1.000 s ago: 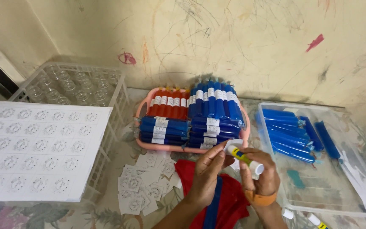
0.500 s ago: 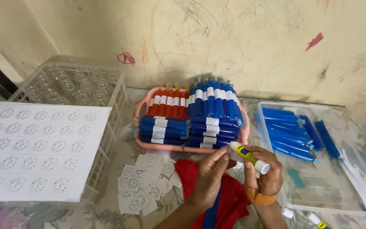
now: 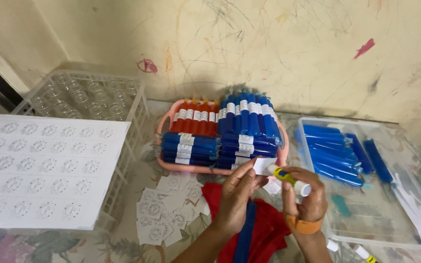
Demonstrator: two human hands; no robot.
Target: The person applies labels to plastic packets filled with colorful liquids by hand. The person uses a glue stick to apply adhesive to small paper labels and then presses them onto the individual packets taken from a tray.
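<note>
Head view, lower centre: right hand (image 3: 304, 197) gripped a glue stick (image 3: 288, 178) by its barrel, light, rigid, likely slick; left hand (image 3: 237, 195) pinched a flimsy white label (image 3: 264, 165) at its edge.

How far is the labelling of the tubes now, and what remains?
Done: the pink basket holds stacked blue and red tubes that carry white labels. In hand: the right hand holds a glue stick against a small label held by the left hand. Left: plain blue tubes in the clear tray, and cut labels on the table.
</note>
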